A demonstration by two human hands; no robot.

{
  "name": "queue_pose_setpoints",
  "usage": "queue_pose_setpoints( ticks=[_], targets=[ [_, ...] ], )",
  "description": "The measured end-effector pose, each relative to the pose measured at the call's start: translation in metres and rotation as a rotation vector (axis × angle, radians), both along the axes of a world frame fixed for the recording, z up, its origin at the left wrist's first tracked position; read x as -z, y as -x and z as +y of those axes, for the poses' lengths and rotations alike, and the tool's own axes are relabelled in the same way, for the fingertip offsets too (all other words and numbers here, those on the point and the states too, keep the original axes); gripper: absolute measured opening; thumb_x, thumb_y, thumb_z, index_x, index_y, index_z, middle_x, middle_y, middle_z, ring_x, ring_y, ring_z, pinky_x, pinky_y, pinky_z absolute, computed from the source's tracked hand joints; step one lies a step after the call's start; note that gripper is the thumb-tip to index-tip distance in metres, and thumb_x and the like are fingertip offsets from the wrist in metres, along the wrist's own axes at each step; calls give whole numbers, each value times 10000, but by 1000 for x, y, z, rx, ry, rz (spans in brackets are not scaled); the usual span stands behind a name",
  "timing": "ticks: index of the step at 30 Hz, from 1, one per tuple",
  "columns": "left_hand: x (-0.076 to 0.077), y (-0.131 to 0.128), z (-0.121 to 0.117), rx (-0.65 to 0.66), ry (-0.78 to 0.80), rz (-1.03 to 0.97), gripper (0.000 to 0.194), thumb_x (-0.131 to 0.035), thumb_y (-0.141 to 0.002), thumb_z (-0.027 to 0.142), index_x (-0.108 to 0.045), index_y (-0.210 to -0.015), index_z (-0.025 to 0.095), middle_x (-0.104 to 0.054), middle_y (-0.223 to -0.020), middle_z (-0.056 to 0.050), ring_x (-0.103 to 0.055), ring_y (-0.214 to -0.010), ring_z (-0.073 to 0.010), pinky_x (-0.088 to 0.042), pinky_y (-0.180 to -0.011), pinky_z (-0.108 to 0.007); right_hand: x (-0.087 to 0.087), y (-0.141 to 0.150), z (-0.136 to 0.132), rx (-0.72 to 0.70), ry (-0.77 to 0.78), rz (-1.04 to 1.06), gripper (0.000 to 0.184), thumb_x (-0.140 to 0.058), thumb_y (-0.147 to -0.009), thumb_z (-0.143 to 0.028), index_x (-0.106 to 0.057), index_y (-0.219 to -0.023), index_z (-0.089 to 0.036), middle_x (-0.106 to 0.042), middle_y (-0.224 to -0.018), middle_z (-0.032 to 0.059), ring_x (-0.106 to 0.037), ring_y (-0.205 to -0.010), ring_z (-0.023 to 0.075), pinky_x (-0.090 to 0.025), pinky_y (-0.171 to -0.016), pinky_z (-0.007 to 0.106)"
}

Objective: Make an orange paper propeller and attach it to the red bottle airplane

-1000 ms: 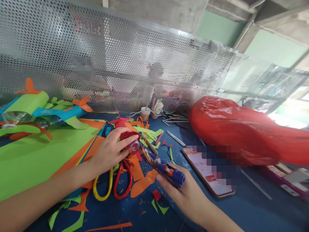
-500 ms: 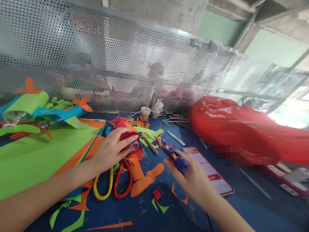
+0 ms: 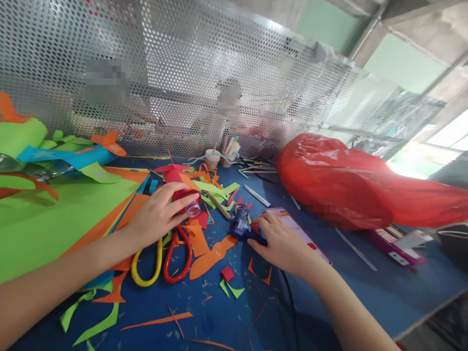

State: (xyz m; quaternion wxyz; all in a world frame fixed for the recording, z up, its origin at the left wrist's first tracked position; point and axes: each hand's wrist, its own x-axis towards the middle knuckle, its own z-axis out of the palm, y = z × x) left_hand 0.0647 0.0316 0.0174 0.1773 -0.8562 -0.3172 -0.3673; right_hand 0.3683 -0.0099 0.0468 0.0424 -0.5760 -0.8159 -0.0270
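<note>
My left hand (image 3: 155,214) is closed around a clear plastic bottle (image 3: 192,209) wrapped in red paper, its open neck pointing toward me. My palm and fingers cover much of the bottle. To the right, my right hand (image 3: 283,241) has its fingers around the handle of a blue glue gun (image 3: 241,222), which is low over the table or resting on it; I cannot tell which. A black cord runs from below this hand toward the front edge. Just below the left hand lie scissors (image 3: 178,256) with one red and one yellow handle loop. An orange paper propeller (image 3: 208,261) lies between the hands.
A phone (image 3: 298,229) lies beyond my right hand, and a large red plastic bag (image 3: 336,180) is behind it. Green sheets (image 3: 73,209) and finished paper-covered bottles (image 3: 73,158) fill the left. Cups of pens (image 3: 230,155) stand before a perforated metal screen (image 3: 204,63).
The glue gun has swung from pointing away, butt toward me, to lying sideways with its handle toward my right hand. The left hand keeps hold of the bottle. The view has shifted slightly.
</note>
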Motion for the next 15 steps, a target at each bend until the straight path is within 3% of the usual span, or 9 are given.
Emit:
queue_pose_setpoints(
  ticks=[3,5,8,15],
  targets=[
    [2,0,0,0,1,11,314,-462,-976,276,-586,-1238,155,-535,-1153,-150,-554,-1078,-297,-505,-899,-493,-12,4,-3,-13,-75,153,129,-584,-895,-237,-647,-968,-151,-638,-1016,133,-613,-975,280,-489,-875,425],
    [2,0,0,0,-2,19,315,-456,-978,281,-591,-1230,150,-534,-1153,-151,-550,-1083,-299,-503,-902,-495,-14,10,-4,-181,-24,243,81,-609,-888,-202,-663,-947,-187,-653,-983,85,-616,-935,235,-506,-843,373],
    [2,0,0,3,-3,28,313,-451,-979,278,-602,-1216,140,-536,-1149,-157,-546,-1087,-302,-502,-904,-495,-9,19,-3,-409,48,217,190,-637,-868,-147,-691,-1026,-236,-638,-1059,67,-580,-1010,233,-491,-892,379],
    [2,0,0,6,12,28,305,-465,-975,268,-595,-1224,150,-536,-1158,-155,-544,-1096,-302,-501,-908,-492,1,25,2,-468,29,118,159,-609,-897,-190,-731,-992,-227,-643,-999,77,-573,-926,231,-504,-819,385]
  ],
)
